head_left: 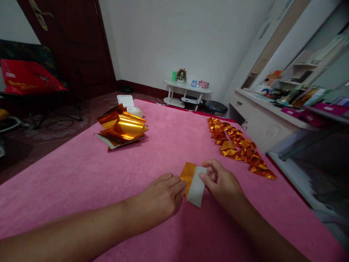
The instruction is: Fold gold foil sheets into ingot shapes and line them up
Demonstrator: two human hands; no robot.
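The fingers of the left hand [163, 198] were held together and laid flat, their tips pressing the left edge of the gold foil sheet [194, 183] against the pink cloth [81, 174]; the fingers of the right hand [219, 182] were curled, thumb and forefinger pinching the sheet's upper right edge. The sheet lay directly between the two hands, touching both; it was part-folded, with the gold face showing on the left and the white backing on the right. Its long axis ran from far-left to near-right, roughly across the line joining the hands; the fold line ran along that axis, just beside the left fingertips. Neither hand was appreciably nearer; both were in contact. The stack of unfolded gold foil sheets [122, 127] stood well apart on the far left; the row of folded gold pieces [237, 143] lay to the far right, near the right hand but not touching it.
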